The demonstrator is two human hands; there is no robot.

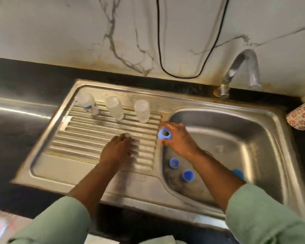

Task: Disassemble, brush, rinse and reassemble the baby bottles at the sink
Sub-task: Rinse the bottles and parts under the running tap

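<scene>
Right hand reaches across the left edge of the sink basin, its fingers curled round a blue bottle ring held just over the lip between basin and drainboard; the ring's open hole faces the camera, and part of its far side is hidden by the fingers. Left hand lies palm down on the ribbed drainboard with fingers straight and together, holding nothing, though motion blur smears the fingertips. Three clear bottle bodies stand upside down in a row along the back of the drainboard; the leftmost bottle carries a blue printed mark too blurred to read. Down in the basin lie two more blue rings and, and a further blue piece is mostly hidden behind the right forearm, so its kind cannot be told. Behind the basin a metal tap curves over it. At the right edge a cup with red flower print is cut off by the frame. Green sleeves cover both arms.
</scene>
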